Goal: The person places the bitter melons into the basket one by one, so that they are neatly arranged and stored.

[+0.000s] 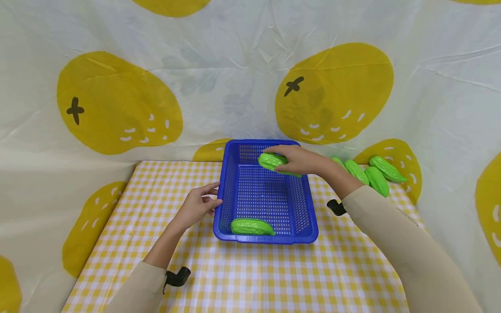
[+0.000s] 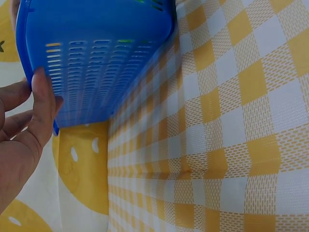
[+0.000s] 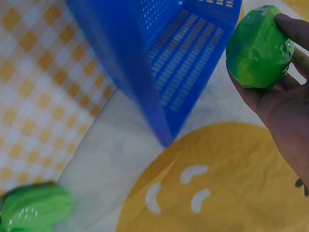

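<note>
A blue plastic basket [image 1: 266,239] with slotted walls stands on the checked tablecloth. My left hand [image 1: 198,203] holds its left rim, thumb at the edge and fingers against the outer wall, as the left wrist view also shows. Above the basket's far right part, my right hand [image 1: 299,159] grips a bumpy green bitter melon [image 1: 272,161], thumb on one side and fingers on the other. In the right wrist view the held melon [image 3: 258,48] appears end-on, beside the basket's rim. Another bitter melon [image 1: 252,226] lies inside the basket along the near wall.
Several more bitter melons [image 1: 377,181] lie in a group at the table's far right, partly hidden by my right forearm. A hanging cloth [image 1: 235,87] printed with large yellow fruit rises behind the table. The yellow-and-white checked tablecloth [image 1: 250,278] extends in front of the basket.
</note>
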A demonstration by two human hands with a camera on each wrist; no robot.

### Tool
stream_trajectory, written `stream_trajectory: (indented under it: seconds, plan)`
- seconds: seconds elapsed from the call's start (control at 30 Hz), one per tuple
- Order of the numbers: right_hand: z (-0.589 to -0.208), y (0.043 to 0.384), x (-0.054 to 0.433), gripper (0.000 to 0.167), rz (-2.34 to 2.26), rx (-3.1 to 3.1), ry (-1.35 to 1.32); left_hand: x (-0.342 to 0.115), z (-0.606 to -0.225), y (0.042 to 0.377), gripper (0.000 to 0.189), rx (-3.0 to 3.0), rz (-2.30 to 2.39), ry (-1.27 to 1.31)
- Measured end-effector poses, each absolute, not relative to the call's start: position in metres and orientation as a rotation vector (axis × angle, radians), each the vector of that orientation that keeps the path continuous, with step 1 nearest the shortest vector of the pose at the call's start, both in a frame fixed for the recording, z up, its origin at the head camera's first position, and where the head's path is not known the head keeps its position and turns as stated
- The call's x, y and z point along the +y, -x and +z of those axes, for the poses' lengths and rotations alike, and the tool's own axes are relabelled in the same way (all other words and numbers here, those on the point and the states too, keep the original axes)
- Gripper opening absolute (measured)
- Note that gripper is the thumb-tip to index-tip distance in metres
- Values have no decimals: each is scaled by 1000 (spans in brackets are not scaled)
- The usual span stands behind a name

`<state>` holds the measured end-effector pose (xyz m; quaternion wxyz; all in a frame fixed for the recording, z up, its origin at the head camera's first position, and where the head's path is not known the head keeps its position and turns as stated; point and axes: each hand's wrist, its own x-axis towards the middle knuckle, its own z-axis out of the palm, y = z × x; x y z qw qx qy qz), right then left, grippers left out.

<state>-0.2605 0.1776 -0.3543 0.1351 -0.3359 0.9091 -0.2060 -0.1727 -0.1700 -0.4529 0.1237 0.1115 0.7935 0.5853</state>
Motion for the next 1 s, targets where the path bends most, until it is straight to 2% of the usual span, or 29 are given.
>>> stream_trajectory:
  seconds: [0.33,0.63,1.0]
  plan:
    - [-361,267,133,58,-562,2491,1045,-169,-452,171,61,2315,1692,-318]
    - [-373,268,111,66,-465,2373,1046,-169,-451,171,61,2309,1697,-319]
    - [-395,265,96,52,-370,2234,1049,-169,-455,176,61,2304,1704,-334]
